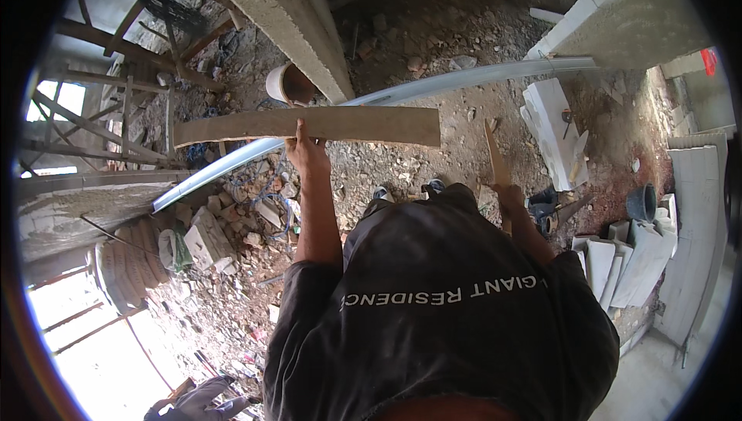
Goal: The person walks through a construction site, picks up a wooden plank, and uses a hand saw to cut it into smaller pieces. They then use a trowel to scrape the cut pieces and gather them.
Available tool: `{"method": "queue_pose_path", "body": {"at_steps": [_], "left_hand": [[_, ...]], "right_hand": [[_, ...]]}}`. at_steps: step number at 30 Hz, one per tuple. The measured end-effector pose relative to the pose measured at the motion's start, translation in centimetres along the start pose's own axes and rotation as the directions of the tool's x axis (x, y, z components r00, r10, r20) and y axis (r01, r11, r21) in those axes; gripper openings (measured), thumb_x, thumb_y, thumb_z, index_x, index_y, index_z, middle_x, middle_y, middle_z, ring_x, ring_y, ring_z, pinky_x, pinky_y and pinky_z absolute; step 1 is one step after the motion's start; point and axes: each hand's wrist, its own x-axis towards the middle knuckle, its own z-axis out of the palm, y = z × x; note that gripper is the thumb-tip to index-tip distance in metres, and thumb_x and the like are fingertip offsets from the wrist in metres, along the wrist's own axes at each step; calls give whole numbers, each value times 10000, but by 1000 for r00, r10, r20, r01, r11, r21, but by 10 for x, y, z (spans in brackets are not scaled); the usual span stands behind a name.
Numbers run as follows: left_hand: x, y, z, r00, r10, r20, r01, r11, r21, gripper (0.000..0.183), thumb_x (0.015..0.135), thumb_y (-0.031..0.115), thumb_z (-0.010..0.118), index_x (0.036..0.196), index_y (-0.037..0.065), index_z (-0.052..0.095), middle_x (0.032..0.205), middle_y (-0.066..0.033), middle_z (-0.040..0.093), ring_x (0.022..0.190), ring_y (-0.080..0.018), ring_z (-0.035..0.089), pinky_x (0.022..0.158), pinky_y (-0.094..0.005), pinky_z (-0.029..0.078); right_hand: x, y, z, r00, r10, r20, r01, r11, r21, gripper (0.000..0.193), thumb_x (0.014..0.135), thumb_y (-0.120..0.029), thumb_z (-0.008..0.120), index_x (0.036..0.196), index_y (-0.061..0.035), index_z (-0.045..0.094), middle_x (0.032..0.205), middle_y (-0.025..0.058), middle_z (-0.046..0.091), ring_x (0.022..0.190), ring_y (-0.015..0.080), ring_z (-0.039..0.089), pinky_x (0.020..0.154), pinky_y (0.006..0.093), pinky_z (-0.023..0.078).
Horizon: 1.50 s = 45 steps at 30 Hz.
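**Inspector:** Head view is taken as the record. What is gripped?

**Second inspector:** A long flat wooden board (pixel 309 125) is grasped by the left hand (pixel 307 151). The fingers are closed on its lower edge near mid-length, and one finger is laid up across its face. The board is held level, out in front of the person, above the rubble.

**Inspector:** And the other hand?

**Second inspector:** A narrow wooden strip (pixel 495 160) is clenched by the right hand (pixel 512 195) at its lower end. The strip is carried nearly upright, its tip tilted slightly leftward. It is kept apart from the board; the board's right end stops short of it.

**Inspector:** What is recorded just beyond the left grip?

**Second inspector:** A long curved grey pipe (pixel 433 85) is seen passing behind the board, from lower left of the grip to upper right. A white bucket (pixel 287 83) is noted just above the board, beside a concrete beam (pixel 270 11).

**Inspector:** Below the grips?

**Second inspector:** Broken stone and rubble (pixel 232 220) are spread over the ground under the left arm. The person's shoes (pixel 382 193) are visible between the two forearms.

**Inspector:** Right of the strip?

**Second inspector:** White blocks (pixel 553 131) are lying beyond it, a dark bucket (pixel 640 203) further out, and stacked white slabs (pixel 634 255) lower down.
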Motion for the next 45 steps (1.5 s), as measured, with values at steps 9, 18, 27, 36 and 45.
{"method": "queue_pose_path", "body": {"at_steps": [9, 18, 27, 36, 45], "left_hand": [[-29, -18, 34, 1000, -16, 14, 16, 1000, -1, 370, 881, 135, 576, 1219, 129, 424, 1166, -113, 511, 1067, -263, 526, 824, -466, 478], [-85, -58, 88, 958, -93, 271, 104, 994, -28, 399, 874, 146, 588, 1222, 118, 396, 1212, -121, 486, 1111, -268, 505, 889, -441, 458], [-110, -74, 96, 833, -362, 417, -187, 526, 830, 350, 918, 321, 511, 909, -7, 631, 784, -95, 658, 733, -163, 597, 665, -289, 461], [-118, -92, 140, 197, -300, 933, -972, -188, 144, 300, 827, 321, 622, 935, 41, 629, 898, -159, 648, 816, -323, 619, 764, -435, 440], [-90, -128, 131, 253, -775, 580, -922, -11, 388, 451, 813, 474, 577, 993, 61, 596, 878, -238, 632, 847, -401, 612, 752, -467, 472]], "right_hand": [[64, -24, -26, 948, -233, -217, 240, 971, 4, 760, 713, -532, 672, 1178, 47, 508, 1091, 277, 567, 1062, 373, 545, 879, 442, 432], [-53, -264, -38, 266, -950, -165, 963, 252, 99, 413, 807, -378, 649, 1030, -31, 625, 997, 182, 637, 907, 318, 623, 790, 374, 502], [-38, -224, -70, 467, -837, -283, 884, 441, 154, 362, 737, -409, 670, 920, -98, 664, 837, 118, 665, 754, 278, 645, 651, 358, 511], [-35, -149, -59, 433, -858, -277, 860, 485, -158, 353, 689, -497, 643, 744, -148, 640, 691, 70, 611, 713, 267, 611, 720, 400, 408], [-41, -126, -47, 608, -781, -143, 764, 625, -162, 341, 709, -435, 632, 862, -131, 650, 807, 88, 619, 858, 258, 595, 821, 389, 382]]}}
